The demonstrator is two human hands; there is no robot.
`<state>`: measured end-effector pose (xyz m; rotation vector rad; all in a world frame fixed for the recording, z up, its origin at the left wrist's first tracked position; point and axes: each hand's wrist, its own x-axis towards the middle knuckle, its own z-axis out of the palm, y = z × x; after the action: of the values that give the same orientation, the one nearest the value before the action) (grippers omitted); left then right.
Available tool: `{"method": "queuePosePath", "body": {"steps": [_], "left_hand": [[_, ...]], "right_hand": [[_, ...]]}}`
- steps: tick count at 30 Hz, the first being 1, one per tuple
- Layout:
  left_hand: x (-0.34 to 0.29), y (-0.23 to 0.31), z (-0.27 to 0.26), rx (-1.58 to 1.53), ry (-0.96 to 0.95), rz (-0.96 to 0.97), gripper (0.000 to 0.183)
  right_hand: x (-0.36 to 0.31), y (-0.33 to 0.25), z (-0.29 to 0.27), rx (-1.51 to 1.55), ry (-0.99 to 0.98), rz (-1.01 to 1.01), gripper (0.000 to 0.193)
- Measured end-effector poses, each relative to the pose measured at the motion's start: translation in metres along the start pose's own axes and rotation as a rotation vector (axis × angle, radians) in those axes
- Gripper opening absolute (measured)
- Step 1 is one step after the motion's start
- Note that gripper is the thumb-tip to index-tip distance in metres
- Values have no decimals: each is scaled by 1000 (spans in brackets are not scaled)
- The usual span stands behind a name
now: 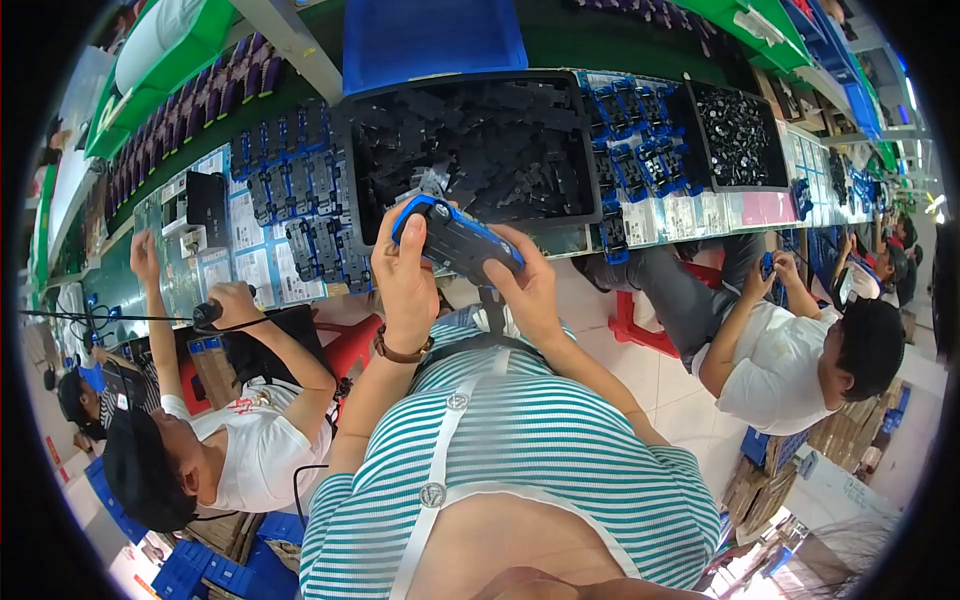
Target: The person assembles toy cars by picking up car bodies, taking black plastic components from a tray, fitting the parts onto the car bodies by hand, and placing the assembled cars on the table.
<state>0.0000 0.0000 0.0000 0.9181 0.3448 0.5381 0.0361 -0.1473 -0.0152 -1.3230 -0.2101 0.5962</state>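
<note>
A co-worker in a white shirt (255, 440) sat at the left, gripping a black tool (207, 316). The left hand (403, 268) was closed around the left end of a blue-and-black toy car (455, 238), thumb on its top. The right hand (528, 285) gripped its right end. The car was held up just before the worktop's near edge, below a black tray (590, 150) of dark parts. Another co-worker (790, 355) sat at the right.

Two black trays (590, 150) of parts, one blue toy car (455, 238) held
</note>
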Motion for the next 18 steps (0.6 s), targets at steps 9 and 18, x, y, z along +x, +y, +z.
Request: {"method": "queuePosePath", "body": {"steps": [9,18], "left_hand": [[-12,-14,-12,-33,-21,-173,46],[-14,0,-11,-238,123,-292,34]], "right_hand": [[10,10,8,78,52,-48,39],[-5,-1,6,246,-106,-7,51]]}}
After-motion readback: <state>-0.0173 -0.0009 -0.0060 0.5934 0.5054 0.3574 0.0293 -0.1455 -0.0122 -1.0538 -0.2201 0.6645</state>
